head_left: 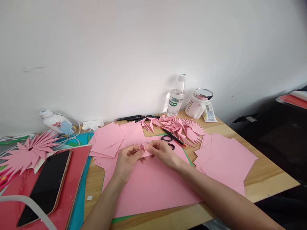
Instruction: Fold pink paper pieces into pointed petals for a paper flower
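Observation:
Between my two hands is a small folded piece of pink paper (143, 150), held above a large pink sheet (158, 188). My left hand (128, 161) pinches its left side, fingers closed. On the other side, my right hand (163, 153) grips it between thumb and fingers. Black-handled scissors (167, 138) lie just beyond my right hand, beside a black pen with a red tip (175, 137). Stacked pink paper squares (109, 140) sit to the left of my hands. Folded pink paper pieces (189, 127), some joined in a pleated curve, lie behind.
More pink sheets (223, 159) spread at the right. A water bottle (177, 97) and a white mug (198, 103) stand by the wall. On the left are a phone (46, 185), a pleated pink paper wheel (32, 148), a white bottle (57, 123) and a white cable (28, 203).

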